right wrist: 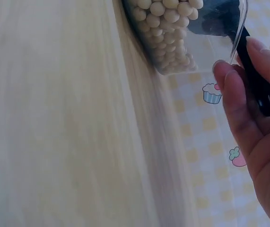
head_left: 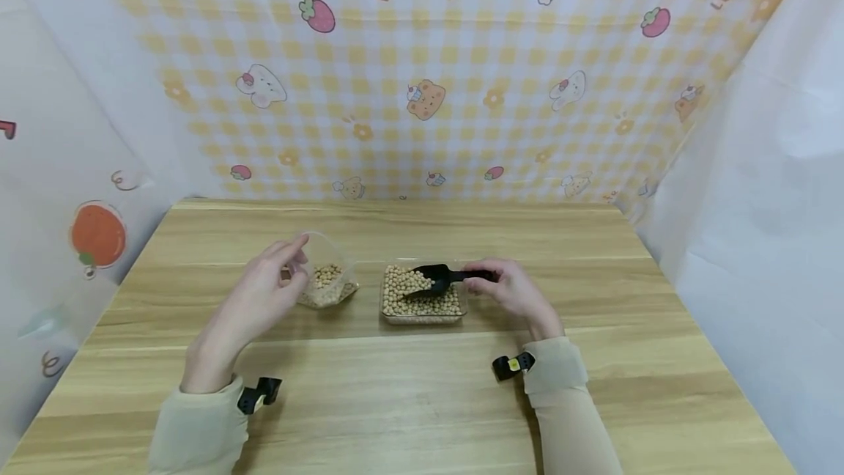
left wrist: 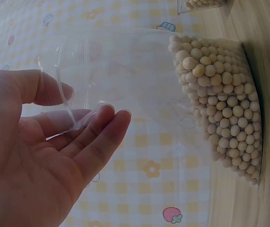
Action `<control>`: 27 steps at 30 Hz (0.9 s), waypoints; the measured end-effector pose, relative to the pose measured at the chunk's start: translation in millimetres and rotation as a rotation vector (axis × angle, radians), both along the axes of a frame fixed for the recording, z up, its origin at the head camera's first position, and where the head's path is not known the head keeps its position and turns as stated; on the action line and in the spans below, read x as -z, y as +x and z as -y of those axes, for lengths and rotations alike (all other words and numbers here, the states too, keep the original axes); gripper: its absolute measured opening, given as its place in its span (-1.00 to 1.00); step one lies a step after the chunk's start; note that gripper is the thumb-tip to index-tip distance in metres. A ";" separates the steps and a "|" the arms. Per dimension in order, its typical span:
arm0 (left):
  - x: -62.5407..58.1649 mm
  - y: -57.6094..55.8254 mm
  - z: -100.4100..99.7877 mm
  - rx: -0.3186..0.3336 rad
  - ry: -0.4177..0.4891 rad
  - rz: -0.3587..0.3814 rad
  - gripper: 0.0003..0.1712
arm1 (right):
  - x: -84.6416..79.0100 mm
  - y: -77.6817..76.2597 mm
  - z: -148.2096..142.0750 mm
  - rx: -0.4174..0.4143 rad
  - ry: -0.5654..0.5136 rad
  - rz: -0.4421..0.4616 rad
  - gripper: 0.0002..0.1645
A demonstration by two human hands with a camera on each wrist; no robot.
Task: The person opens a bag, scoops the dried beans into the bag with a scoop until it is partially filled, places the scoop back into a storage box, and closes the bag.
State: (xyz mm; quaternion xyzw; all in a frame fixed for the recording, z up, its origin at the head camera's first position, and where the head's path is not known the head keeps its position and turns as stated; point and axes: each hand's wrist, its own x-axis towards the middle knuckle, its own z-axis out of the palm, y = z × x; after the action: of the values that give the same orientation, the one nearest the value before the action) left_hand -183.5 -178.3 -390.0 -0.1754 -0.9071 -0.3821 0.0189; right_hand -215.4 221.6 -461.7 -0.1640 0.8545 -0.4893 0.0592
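On the left, my left hand (head_left: 260, 288) holds the mouth of a clear zip bag (left wrist: 135, 66), its thumb and fingers around the rim. The bag stands on the table, with round beige soybeans (left wrist: 224, 118) filling its lower part. To the right of it sits a clear rectangular container (head_left: 423, 319) heaped with the same soybeans (head_left: 402, 292). My right hand (head_left: 517, 290) grips the handle of a black scoop (head_left: 455, 276) between thumb and fingers. The scoop's head lies among the beans in the container, tilted down toward the left.
Both objects stand on a wood-grain table (head_left: 395, 402), near its middle. Behind it hangs a yellow checked cloth (head_left: 369, 64) with cartoon prints. White sheeting (head_left: 758, 189) bounds the right side, and printed sheeting (head_left: 59, 130) the left.
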 end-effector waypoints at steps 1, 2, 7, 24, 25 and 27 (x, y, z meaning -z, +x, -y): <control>-0.1 0.0 0.3 -0.002 0.001 0.000 -0.34 | -0.3 -0.1 0.1 -0.002 -0.023 0.008 -0.67; 0.0 0.0 0.4 -0.003 0.001 0.001 -0.34 | -0.7 -0.1 0.1 -0.003 -0.049 0.018 -0.67; 0.5 0.1 0.8 -0.003 -0.008 -0.002 -0.35 | -1.9 0.0 -2.4 -0.021 -0.145 0.012 -0.68; 0.0 -0.6 -1.5 0.010 -0.015 -0.004 -0.34 | -21.3 7.1 -5.5 0.010 -0.326 -0.055 -0.66; 0.2 -0.4 -1.5 0.009 -0.014 -0.006 -0.34 | -24.2 7.8 -4.2 0.007 -0.334 -0.077 -0.67; 0.6 0.2 -1.5 0.008 -0.013 -0.011 -0.34 | -31.3 10.2 -0.7 0.001 -0.341 -0.116 -0.67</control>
State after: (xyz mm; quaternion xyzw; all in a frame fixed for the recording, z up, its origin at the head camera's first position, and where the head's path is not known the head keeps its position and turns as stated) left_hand -183.3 -176.8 -390.7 -0.1810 -0.9087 -0.3755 0.0213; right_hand -205.2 222.3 -430.4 -0.1993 0.7611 -0.6169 -0.0191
